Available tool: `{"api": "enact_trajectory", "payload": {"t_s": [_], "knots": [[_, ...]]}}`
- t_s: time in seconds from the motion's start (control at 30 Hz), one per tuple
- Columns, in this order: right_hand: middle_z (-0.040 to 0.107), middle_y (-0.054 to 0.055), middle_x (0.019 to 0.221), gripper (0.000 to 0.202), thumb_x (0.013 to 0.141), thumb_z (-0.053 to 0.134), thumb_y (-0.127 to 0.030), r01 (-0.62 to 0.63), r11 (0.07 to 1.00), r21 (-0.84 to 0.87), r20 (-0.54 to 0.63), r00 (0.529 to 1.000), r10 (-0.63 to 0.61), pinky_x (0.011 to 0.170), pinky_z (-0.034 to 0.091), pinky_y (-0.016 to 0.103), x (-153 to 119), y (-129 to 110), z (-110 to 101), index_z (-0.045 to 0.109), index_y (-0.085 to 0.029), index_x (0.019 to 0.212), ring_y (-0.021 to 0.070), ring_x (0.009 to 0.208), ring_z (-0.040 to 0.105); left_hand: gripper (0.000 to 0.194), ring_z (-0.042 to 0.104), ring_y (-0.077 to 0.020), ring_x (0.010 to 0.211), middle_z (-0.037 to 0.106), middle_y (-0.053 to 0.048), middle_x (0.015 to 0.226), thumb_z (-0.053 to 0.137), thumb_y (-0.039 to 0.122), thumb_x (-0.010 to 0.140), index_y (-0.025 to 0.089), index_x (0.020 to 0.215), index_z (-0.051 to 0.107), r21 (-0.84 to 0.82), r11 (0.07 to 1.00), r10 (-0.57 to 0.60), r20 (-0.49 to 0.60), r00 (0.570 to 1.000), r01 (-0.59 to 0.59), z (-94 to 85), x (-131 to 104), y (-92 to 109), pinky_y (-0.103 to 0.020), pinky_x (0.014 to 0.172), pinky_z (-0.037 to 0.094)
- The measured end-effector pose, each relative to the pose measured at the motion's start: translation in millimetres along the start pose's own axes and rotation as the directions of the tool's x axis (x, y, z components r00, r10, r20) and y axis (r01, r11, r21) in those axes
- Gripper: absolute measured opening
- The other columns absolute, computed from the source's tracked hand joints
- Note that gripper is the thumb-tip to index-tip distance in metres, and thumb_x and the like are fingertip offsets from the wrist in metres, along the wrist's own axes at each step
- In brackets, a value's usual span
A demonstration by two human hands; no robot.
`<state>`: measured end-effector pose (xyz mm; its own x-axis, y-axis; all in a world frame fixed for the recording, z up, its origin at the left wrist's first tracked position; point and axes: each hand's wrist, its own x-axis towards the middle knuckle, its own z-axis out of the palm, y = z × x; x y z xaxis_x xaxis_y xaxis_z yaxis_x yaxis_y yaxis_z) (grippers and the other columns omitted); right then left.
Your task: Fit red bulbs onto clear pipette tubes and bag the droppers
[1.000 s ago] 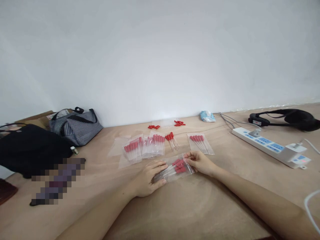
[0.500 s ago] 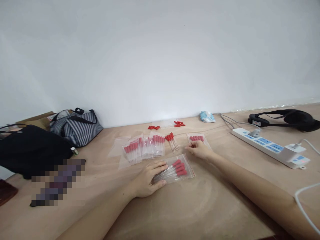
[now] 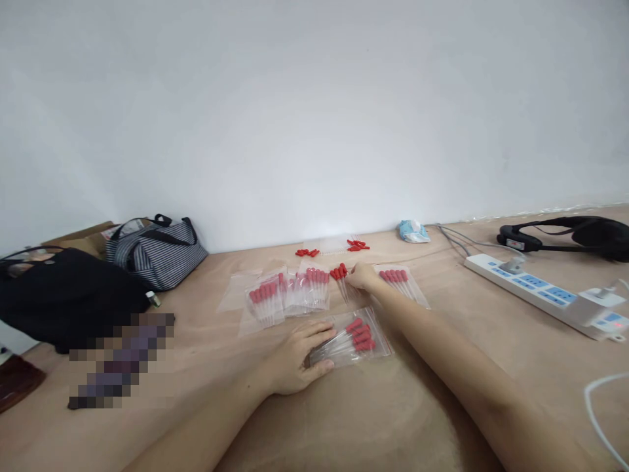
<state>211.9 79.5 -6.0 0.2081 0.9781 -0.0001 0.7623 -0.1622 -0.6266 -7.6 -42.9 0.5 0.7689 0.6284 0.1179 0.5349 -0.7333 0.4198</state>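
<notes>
My left hand [image 3: 302,357] lies on the left end of a clear zip bag [image 3: 381,347], fingers spread over it. Inside that bag are several droppers with red bulbs [image 3: 362,335], their bulbs pointing right. My right hand [image 3: 363,276] reaches to the right side of a small loose group of red-topped droppers [image 3: 339,272]; its fingertips are too small to make out, so what they hold is unclear. Right of this hand lies another bag of droppers [image 3: 394,276]. Several filled bags overlap on the left [image 3: 265,298].
Along the wall are loose red bulbs [image 3: 307,253], more red bulbs [image 3: 358,245] and a blue-white tissue pack [image 3: 413,231]. A power strip [image 3: 525,278] and black headset [image 3: 565,236] stand right. Striped bag [image 3: 167,255], black bag [image 3: 69,295] and small bottle [image 3: 153,299] are left.
My right hand has moved left and away from the right-hand bag to the loose droppers. My left hand stays on its bag. The whole view has shifted slightly.
</notes>
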Motion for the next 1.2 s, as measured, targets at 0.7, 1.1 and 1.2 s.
{"api": "enact_trajectory", "payload": {"t_s": [0.7, 1.1, 1.2], "knots": [[0.048, -0.01, 0.056, 0.079, 0.058, 0.059, -0.018, 0.07, 0.621, 0.781, -0.044, 0.997, -0.057, 0.037, 0.042, 0.021, -97, 75, -40, 0.016, -0.023, 0.125, 0.0113, 0.042, 0.052, 0.048, 0.035, -0.0243, 0.122, 0.04, -0.006, 0.133, 0.05, 0.038, 0.08, 0.023, 0.125, 0.043, 0.044, 0.998, -0.051, 0.031, 0.998, 0.049, -2.0, 2, 4, -0.044, 0.101, 0.03], [0.054, -0.008, 0.058, 0.061, 0.058, 0.065, -0.047, 0.156, 0.42, 0.894, -0.146, 0.988, -0.056, 0.049, 0.048, 0.026, -107, 62, -20, 0.025, -0.024, 0.097, 0.0111, 0.047, 0.055, 0.047, 0.035, -0.024, 0.122, 0.04, -0.006, 0.133, 0.051, 0.037, 0.08, 0.023, 0.124, 0.044, 0.033, 0.998, -0.055, 0.027, 0.998, 0.055, -2.7, 2, 4, -0.043, 0.101, 0.029], [0.055, -0.008, 0.057, 0.061, 0.057, 0.066, -0.048, 0.136, 0.407, 0.903, -0.128, 0.991, -0.047, 0.049, 0.048, 0.025, -109, 62, -21, 0.026, -0.024, 0.096, 0.0109, 0.047, 0.055, 0.047, 0.035, -0.024, 0.123, 0.04, -0.005, 0.133, 0.05, 0.036, 0.08, 0.023, 0.125, 0.043, 0.034, 0.998, -0.055, 0.031, 0.998, 0.054, -2.7, 3, 5, -0.043, 0.101, 0.029]]}}
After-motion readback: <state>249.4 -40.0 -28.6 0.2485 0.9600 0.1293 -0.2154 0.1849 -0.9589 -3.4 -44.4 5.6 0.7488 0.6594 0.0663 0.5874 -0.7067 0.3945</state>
